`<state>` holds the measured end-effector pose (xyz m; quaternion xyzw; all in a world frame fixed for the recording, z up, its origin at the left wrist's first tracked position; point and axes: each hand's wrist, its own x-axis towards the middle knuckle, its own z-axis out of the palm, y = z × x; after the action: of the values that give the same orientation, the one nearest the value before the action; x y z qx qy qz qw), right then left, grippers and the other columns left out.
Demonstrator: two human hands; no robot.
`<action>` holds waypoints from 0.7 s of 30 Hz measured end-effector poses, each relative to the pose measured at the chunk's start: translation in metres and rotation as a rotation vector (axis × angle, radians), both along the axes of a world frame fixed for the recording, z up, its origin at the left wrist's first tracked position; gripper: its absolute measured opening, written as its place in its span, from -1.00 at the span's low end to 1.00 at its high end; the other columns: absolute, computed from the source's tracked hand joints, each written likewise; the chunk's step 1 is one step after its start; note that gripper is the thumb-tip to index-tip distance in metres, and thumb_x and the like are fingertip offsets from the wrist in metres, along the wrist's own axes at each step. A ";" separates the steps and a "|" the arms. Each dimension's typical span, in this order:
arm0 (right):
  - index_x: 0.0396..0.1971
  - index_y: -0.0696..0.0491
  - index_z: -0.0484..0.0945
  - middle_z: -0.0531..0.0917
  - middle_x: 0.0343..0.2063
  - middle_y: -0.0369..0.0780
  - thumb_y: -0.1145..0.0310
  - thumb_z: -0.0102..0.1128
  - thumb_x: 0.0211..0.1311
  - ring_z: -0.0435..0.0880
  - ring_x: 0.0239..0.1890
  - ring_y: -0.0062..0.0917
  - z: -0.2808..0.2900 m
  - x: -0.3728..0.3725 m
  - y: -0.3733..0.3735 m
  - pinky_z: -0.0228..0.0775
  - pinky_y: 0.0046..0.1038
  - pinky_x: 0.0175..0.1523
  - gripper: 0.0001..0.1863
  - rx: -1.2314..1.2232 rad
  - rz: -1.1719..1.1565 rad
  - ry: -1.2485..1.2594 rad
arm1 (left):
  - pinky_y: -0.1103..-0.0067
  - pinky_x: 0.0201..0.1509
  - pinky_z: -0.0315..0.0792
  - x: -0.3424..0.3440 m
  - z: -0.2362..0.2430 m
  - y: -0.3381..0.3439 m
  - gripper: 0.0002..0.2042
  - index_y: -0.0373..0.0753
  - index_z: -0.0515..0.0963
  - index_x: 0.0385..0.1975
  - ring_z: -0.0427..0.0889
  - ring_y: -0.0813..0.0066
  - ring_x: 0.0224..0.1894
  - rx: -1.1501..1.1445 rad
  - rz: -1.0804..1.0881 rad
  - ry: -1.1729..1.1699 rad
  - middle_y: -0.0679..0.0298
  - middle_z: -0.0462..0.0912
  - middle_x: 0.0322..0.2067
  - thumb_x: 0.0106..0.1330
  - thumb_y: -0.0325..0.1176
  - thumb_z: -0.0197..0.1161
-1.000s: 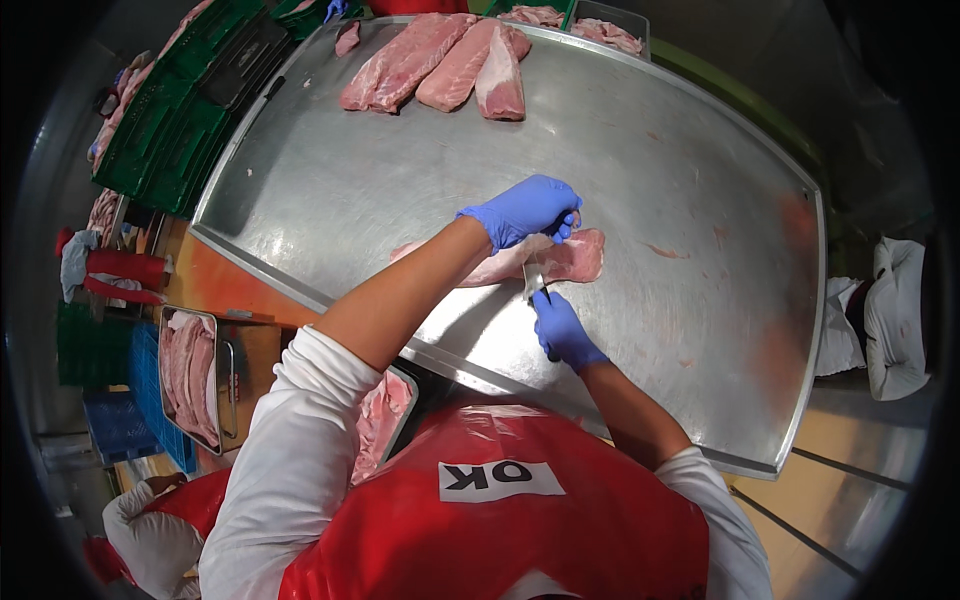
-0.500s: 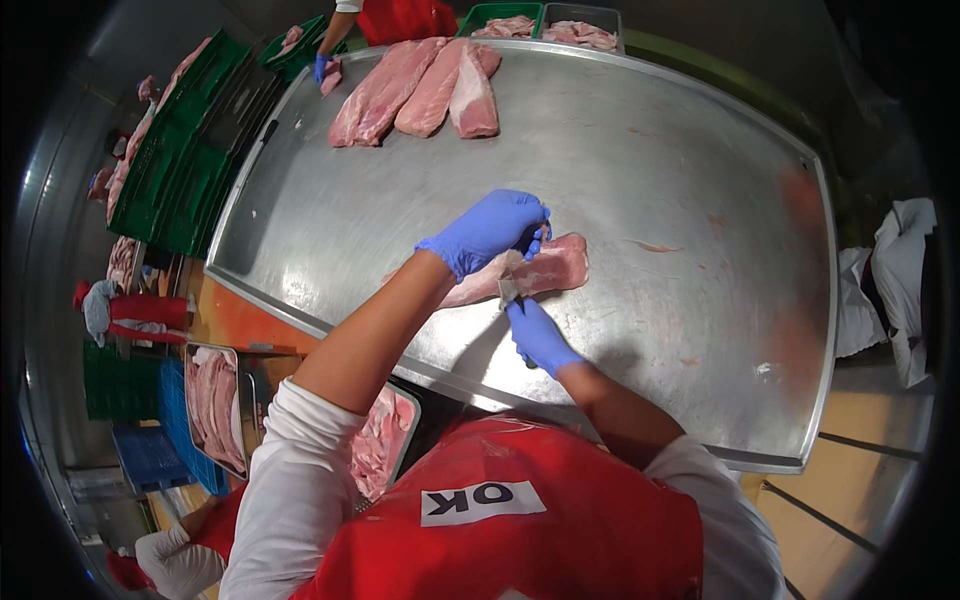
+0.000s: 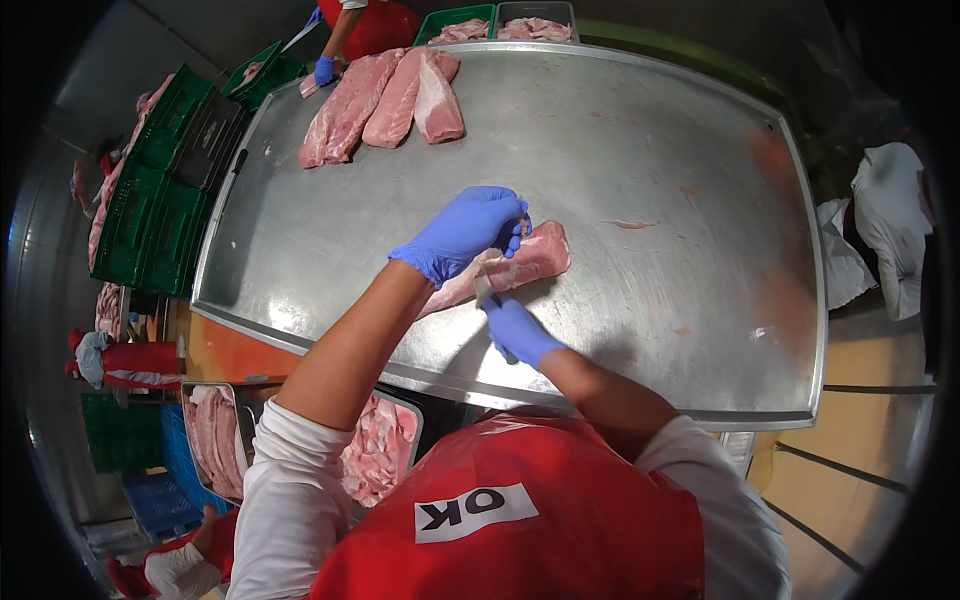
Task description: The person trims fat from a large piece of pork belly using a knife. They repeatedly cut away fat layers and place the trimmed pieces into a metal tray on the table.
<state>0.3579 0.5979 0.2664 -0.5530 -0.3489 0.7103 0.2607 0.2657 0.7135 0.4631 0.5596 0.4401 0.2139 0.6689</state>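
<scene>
A long, pale pink piece of boneless meat, like a pork loin (image 3: 545,252), lies slantwise on the metal table in front of me. Over it, my left hand (image 3: 462,232) in a blue glove is closed, fingers curled together; what it pinches, if anything, is hidden. A pale, thin flap (image 3: 489,258) of fat or membrane lifts off the meat just below those fingers. My right hand (image 3: 520,330), also gloved in blue, grips a knife (image 3: 484,287). Its short visible blade meets the meat beside the flap, and the handle is mostly covered by the palm.
Several large meat pieces (image 3: 352,108) lie at the table's (image 3: 660,310) far left, near a co-worker's gloved hand (image 3: 324,70). Green crates (image 3: 150,235) stack along the left. A bin of trimmings (image 3: 380,450) stands by my left elbow. Someone in white (image 3: 890,225) is at the right.
The view has turned slightly, so the table and meat sit further left. Both my hands keep their places at the meat, with the knife still at the flap. The co-worker's second hand now shows.
</scene>
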 end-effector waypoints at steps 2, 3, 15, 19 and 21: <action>0.09 0.08 0.44 0.56 -0.53 -0.17 -0.02 -0.02 0.65 0.49 -0.70 -0.43 -0.005 -0.016 0.020 0.30 -0.26 -0.67 -0.57 -0.014 -0.035 0.022 | 0.53 -0.28 0.56 -0.002 0.000 0.002 -0.79 -0.31 0.60 -0.32 0.62 0.48 -0.45 0.019 0.012 -0.012 0.23 0.65 -0.40 0.54 -0.34 0.17; 0.09 0.08 0.44 0.56 -0.53 -0.17 -0.01 -0.02 0.65 0.49 -0.70 -0.43 0.001 -0.022 0.024 0.29 -0.26 -0.67 -0.57 -0.029 -0.051 -0.010 | 0.53 -0.28 0.56 -0.009 0.005 0.003 -0.79 -0.31 0.59 -0.33 0.62 0.48 -0.45 0.020 0.026 -0.029 0.23 0.65 -0.40 0.54 -0.34 0.17; -0.05 0.00 0.39 0.38 -0.64 -0.31 -0.06 -0.10 0.68 0.33 -0.76 -0.58 0.021 -0.028 0.003 0.15 -0.40 -0.71 -0.61 0.037 0.022 -0.110 | 0.53 -0.26 0.56 -0.018 0.025 -0.016 -0.81 -0.30 0.60 -0.31 0.63 0.46 -0.42 -0.013 0.039 -0.117 0.23 0.66 -0.38 0.54 -0.36 0.17; -0.04 0.03 0.42 0.39 -0.65 -0.32 -0.04 -0.09 0.69 0.35 -0.75 -0.56 0.018 -0.038 0.013 0.19 -0.39 -0.69 -0.60 0.028 0.027 -0.087 | 0.53 -0.24 0.57 -0.033 0.030 -0.007 -0.83 -0.29 0.59 -0.30 0.62 0.46 -0.40 0.006 0.061 -0.147 0.22 0.67 -0.35 0.55 -0.36 0.18; -0.01 0.06 0.45 0.46 -0.61 -0.29 -0.01 -0.08 0.70 0.42 -0.72 -0.51 0.012 -0.012 -0.006 0.26 -0.35 -0.66 -0.60 0.017 0.067 0.026 | 0.52 -0.23 0.57 -0.031 0.038 -0.011 -0.83 -0.30 0.59 -0.30 0.62 0.47 -0.40 -0.003 0.110 -0.169 0.22 0.67 -0.35 0.54 -0.36 0.19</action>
<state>0.3457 0.5918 0.2784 -0.5294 -0.3698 0.7228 0.2462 0.2345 0.7026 0.5012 0.5135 0.4124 0.2959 0.6918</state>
